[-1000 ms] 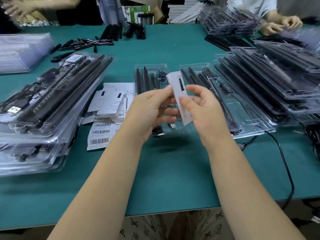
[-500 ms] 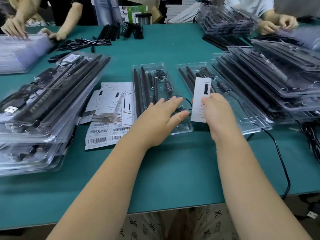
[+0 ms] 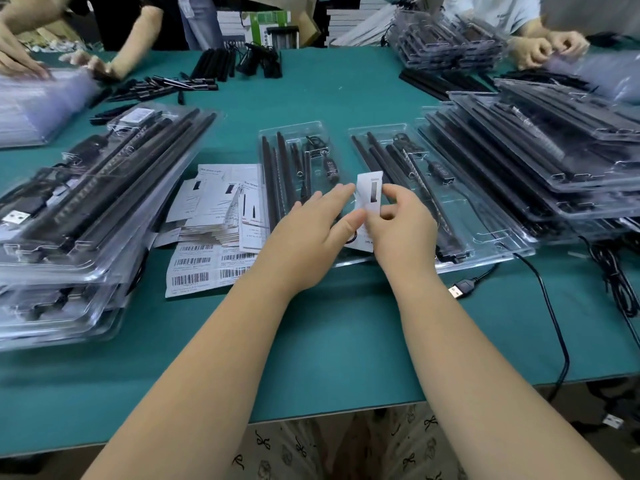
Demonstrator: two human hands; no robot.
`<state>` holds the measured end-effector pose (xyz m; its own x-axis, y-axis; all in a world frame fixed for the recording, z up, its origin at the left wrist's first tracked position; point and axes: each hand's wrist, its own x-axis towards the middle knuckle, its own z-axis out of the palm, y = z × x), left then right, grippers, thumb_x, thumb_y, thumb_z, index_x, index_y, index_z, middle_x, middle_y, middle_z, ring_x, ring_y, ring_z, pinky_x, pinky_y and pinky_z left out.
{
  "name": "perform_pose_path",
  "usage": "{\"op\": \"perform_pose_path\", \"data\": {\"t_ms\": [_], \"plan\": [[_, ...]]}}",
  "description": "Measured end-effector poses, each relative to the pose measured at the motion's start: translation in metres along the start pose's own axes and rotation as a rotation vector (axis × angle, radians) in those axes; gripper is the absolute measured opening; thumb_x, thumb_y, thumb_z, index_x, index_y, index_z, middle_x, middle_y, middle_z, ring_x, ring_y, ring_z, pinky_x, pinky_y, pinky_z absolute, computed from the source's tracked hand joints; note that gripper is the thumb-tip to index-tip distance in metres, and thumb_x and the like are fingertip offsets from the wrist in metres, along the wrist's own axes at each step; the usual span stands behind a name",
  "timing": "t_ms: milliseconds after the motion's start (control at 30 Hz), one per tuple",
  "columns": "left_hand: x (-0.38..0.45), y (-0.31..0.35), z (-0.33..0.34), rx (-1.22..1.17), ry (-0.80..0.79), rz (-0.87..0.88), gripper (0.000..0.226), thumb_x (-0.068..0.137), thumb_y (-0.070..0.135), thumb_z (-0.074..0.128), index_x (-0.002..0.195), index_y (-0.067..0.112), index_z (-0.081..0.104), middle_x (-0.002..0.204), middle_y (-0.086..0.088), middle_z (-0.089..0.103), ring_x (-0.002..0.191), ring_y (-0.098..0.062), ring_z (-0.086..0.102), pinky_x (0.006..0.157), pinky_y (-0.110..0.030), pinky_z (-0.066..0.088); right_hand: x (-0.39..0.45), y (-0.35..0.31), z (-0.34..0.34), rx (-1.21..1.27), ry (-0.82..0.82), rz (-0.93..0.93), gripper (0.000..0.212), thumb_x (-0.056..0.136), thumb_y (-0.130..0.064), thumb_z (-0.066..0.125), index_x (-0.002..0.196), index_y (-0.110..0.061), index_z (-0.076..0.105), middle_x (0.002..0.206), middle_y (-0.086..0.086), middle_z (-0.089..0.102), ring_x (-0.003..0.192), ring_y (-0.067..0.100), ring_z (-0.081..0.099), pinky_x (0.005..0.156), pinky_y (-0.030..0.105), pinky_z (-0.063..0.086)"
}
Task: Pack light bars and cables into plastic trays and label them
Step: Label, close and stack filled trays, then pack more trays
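Two clear plastic trays lie side by side at the table's middle, each holding black light bars and a cable: the left tray (image 3: 294, 133) and the right tray (image 3: 491, 237). My right hand (image 3: 401, 230) pinches a white label card (image 3: 370, 192) over the gap between them. My left hand (image 3: 311, 237) is over the left tray's near end, its thumb and fingertips touching the card's left edge. A pile of white label cards and barcode stickers (image 3: 214, 230) lies left of the trays.
Stacks of filled trays stand at left (image 3: 86, 209) and right (image 3: 540, 161). A black USB cable (image 3: 460, 291) trails off the right tray toward the table's front edge. Other people's hands work at the far left (image 3: 90, 62) and far right (image 3: 547, 46). Loose black bars (image 3: 162, 86) lie at the back.
The card, held in both hands, went right over the right tray in my right hand alone while my left pressed the left tray. Now the card is back between the trays, both hands on it.
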<state>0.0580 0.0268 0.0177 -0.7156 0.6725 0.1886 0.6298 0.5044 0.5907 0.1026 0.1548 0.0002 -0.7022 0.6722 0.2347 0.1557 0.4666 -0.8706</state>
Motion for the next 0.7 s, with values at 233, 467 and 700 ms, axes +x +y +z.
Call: {"op": "perform_pose_path", "data": {"t_ms": [233,467,700], "plan": [[0.0,0.001,0.0,-0.106,0.136,0.006,0.056,0.098,0.05,0.032,0.148,0.025,0.033,0.151,0.006,0.038,0.14,-0.013,0.031,0.115,-0.035,0.023,-0.001,0.002,0.006,-0.176,-0.075,-0.039,0.034,0.084,-0.017,0.067,0.115,-0.019,0.053,0.098,-0.005,0.063,0.093,0.02,0.057,0.081,0.034,0.044],[0.001,0.001,0.0,-0.055,0.074,0.016,0.055,0.099,0.05,0.034,0.148,0.026,0.031,0.153,0.006,0.034,0.143,-0.016,0.026,0.116,-0.038,0.021,0.001,0.001,0.012,-0.235,-0.006,-0.039,0.031,0.091,-0.016,0.056,0.122,-0.018,0.059,0.111,0.001,0.061,0.101,0.02,0.054,0.082,0.028,0.04],[0.003,-0.002,0.003,-0.134,0.122,0.012,0.054,0.099,0.05,0.031,0.148,0.027,0.032,0.15,0.008,0.038,0.137,-0.01,0.033,0.107,-0.025,0.026,0.005,-0.01,0.001,0.372,0.129,0.245,0.021,0.085,-0.005,0.044,0.084,-0.022,0.057,0.088,-0.002,0.064,0.083,0.019,0.061,0.074,0.036,0.053]]}}
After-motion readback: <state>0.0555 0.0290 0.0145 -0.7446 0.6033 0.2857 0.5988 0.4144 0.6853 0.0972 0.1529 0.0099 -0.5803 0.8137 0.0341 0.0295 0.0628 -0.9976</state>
